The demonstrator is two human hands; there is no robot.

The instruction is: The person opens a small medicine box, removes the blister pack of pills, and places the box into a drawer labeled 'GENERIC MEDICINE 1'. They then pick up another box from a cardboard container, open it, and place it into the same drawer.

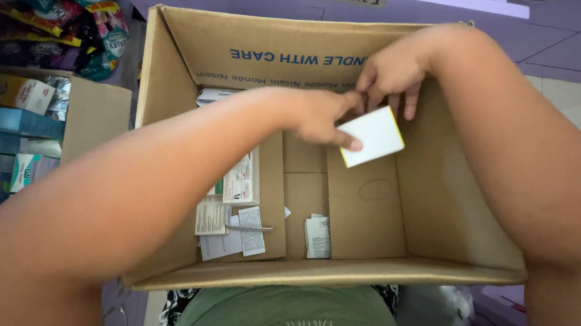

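One white box [375, 136] sits in the fingers [350, 142]. Below the fingers, one large cardboard carton [400, 218] holds about five small medicine packs and leaflets [239, 208]. Two hands show.

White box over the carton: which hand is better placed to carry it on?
Left, likely. The left hand has thumb and fingers pinching the white box at its edge; the right hand only touches its top corner with fingertips, above the cardboard carton.
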